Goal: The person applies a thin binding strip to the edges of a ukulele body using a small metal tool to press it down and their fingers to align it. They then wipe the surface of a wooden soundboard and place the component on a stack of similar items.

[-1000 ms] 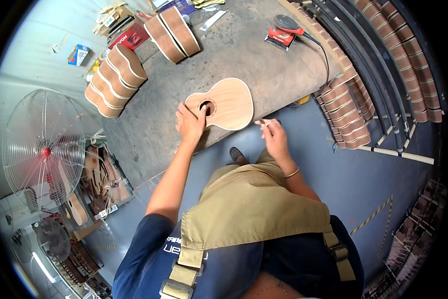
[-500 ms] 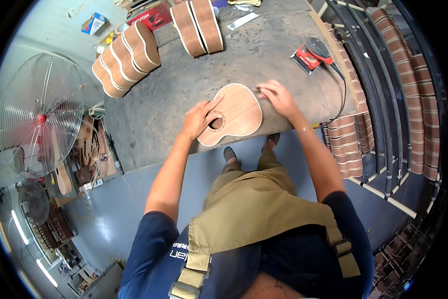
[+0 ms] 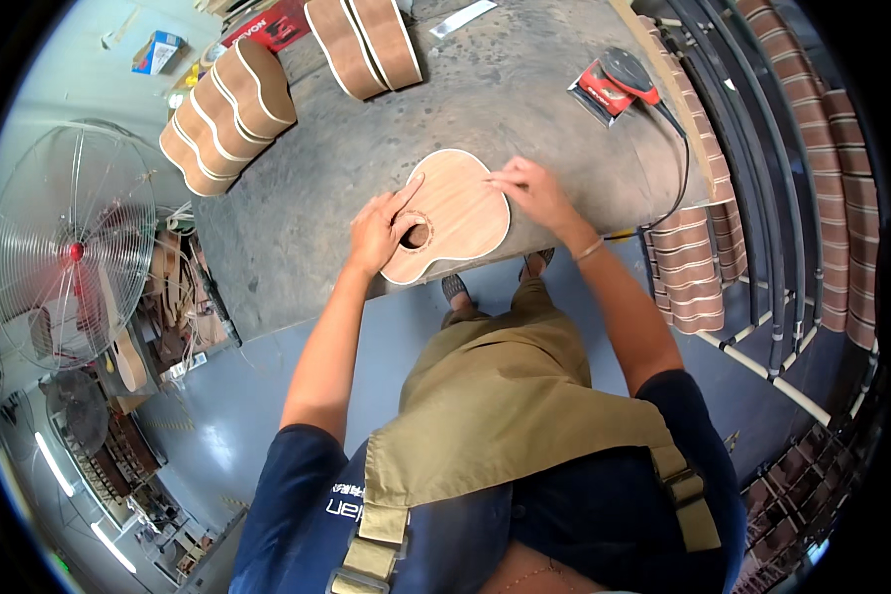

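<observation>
A small guitar-shaped wooden body [image 3: 463, 203], pale-edged with a round sound hole, lies flat near the front edge of the workbench [image 3: 297, 238]. My left hand [image 3: 376, 233] rests over its upper-left side, index finger stretched along the top and thumb by the sound hole. At the body's right rim, my right hand [image 3: 532, 192] has its thumb and fingers pinched together, the tips over the edge of the top. Whatever may be between those fingertips is too small to make out.
Several stacked curved bodies [image 3: 229, 117] and another pair [image 3: 364, 45] stand at the back left. A red and black sander [image 3: 614, 84] lies at the right, its cable trailing off the bench. Racks with more bodies [image 3: 685, 282] flank the right side; a fan [image 3: 76, 251] stands left.
My right hand has come in from beside the body to its right rim, with the fingers drawn closer together. My left hand stays on the body. The whole view has shifted slightly.
</observation>
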Action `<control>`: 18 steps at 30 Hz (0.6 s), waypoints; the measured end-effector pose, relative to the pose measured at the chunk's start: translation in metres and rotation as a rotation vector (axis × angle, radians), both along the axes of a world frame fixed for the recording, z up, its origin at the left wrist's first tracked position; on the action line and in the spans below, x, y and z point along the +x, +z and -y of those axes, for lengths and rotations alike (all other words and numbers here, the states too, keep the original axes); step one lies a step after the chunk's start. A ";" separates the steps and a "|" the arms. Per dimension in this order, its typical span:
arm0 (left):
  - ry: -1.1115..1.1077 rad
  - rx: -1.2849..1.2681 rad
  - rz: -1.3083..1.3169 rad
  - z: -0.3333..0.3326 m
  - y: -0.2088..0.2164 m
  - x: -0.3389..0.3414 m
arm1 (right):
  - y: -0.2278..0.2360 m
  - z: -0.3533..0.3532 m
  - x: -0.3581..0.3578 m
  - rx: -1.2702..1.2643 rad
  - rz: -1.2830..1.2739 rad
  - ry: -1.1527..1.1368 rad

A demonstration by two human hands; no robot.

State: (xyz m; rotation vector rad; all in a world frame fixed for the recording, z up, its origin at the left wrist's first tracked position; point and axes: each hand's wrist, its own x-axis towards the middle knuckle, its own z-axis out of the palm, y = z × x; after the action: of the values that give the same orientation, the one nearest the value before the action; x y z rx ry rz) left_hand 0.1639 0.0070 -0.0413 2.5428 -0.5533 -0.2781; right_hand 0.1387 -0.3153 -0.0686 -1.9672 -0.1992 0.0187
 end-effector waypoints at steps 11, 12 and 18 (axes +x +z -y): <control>0.017 0.014 0.049 0.005 0.006 -0.005 | -0.016 -0.088 -0.111 0.025 0.209 -0.698; 0.051 0.090 0.030 0.009 0.012 -0.013 | -0.022 -0.080 -0.103 0.015 0.206 -0.703; -0.020 0.284 0.016 0.038 0.052 -0.054 | -0.025 -0.006 -0.001 -0.021 0.088 -0.119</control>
State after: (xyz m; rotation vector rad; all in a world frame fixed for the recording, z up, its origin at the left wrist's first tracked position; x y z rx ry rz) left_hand 0.1099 -0.0313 0.0104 2.8157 -0.5810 -0.3665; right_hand 0.1382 -0.3096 -0.0931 -1.9996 -0.1394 -0.1443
